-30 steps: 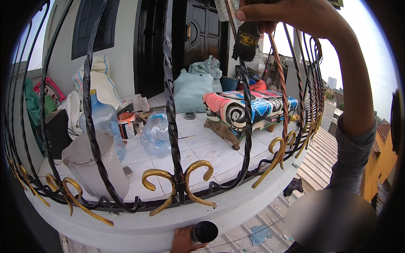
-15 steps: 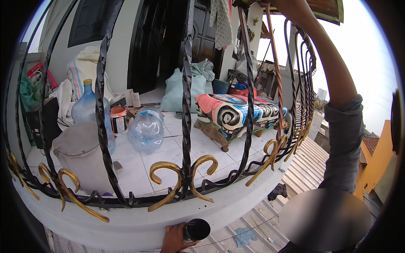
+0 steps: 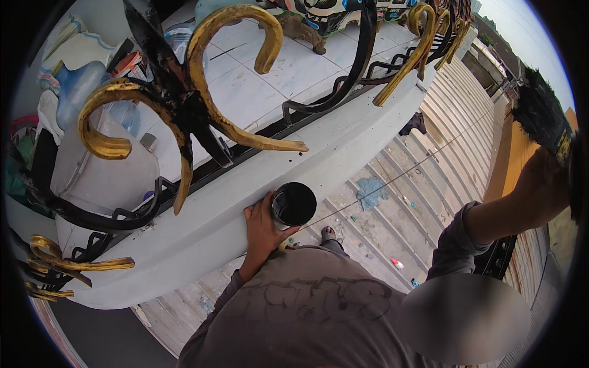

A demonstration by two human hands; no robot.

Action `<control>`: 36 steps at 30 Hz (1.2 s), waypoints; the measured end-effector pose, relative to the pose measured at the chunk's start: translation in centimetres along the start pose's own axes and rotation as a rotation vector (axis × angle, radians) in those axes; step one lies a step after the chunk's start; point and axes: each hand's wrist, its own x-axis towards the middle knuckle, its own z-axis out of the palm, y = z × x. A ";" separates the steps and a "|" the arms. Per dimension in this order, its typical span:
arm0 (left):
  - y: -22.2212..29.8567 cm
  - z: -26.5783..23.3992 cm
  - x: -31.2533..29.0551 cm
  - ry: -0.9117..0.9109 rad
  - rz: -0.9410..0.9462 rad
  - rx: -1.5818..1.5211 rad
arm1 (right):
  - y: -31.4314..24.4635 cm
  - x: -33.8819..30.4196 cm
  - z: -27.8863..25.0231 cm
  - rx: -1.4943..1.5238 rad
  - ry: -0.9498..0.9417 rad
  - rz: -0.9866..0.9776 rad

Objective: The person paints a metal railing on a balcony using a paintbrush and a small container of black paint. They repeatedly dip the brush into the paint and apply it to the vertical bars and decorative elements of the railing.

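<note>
My left hand is wrapped around a cup with dark contents, held at the outer edge of the white ledge. Raised at the far right, my right hand grips a paintbrush with its black, wet-looking bristles upward. The handle is hidden by the fist and the dark rim of the picture. Both hands are apart from the iron railing, whose black bars carry gold scrolls close in front of me.
Behind the railing on white tiles are a grey lidded bucket, a blue water jug and a patterned bench. Outside the ledge lies a corrugated roof with a blue plastic scrap, small litter and a thin wire across it.
My view has tilted down and closer to the railing. My right arm has come down from the railing's top to the right side, bringing the paintbrush into view. My left hand keeps the cup.
</note>
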 end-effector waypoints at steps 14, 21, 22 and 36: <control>-0.1 0.2 0.4 0.033 -0.008 -0.088 | -2.0 -22.4 7.6 -0.103 -0.993 0.840; 0.2 -0.3 0.5 -0.051 -0.056 -0.100 | 0.0 -24.0 10.5 -0.140 -1.329 0.506; 0.4 -0.4 0.5 -0.047 -0.061 -0.112 | 0.1 -24.1 10.6 -0.145 -1.359 0.508; 0.3 -0.3 0.4 -0.031 -0.020 -0.069 | -0.1 -24.3 11.4 -0.205 -1.489 0.506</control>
